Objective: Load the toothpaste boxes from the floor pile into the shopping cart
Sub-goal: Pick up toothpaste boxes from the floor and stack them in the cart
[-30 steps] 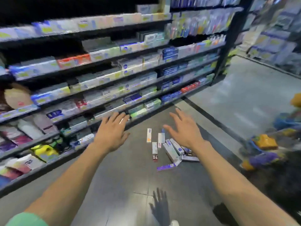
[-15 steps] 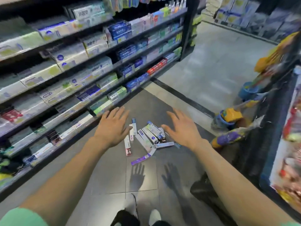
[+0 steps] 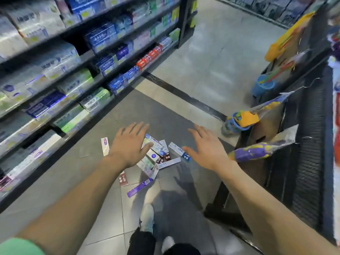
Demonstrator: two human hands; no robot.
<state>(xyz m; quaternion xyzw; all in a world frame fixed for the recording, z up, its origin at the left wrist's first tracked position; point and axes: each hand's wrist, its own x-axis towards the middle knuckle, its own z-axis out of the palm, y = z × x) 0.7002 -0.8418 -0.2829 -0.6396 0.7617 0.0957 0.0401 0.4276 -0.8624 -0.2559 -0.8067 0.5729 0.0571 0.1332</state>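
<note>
Both hands, left hand and right hand, have come lower over the scattered cardboard toothpaste boxes on the grey tiled floor; fingers spread, holding nothing, so grasping seems next.

A shop aisle: the floor is dark grey tile close by, bordered by a black strip, with paler glossy tile beyond it that catches soft reflections of the lighting. Along the left edge of the floor runs a black shelving unit with several tiers packed with white, blue, green and red boxes. At the right edge stands a dark rack hung with colourful bagged goods, with more stocked shelves across the far aisle.
</note>
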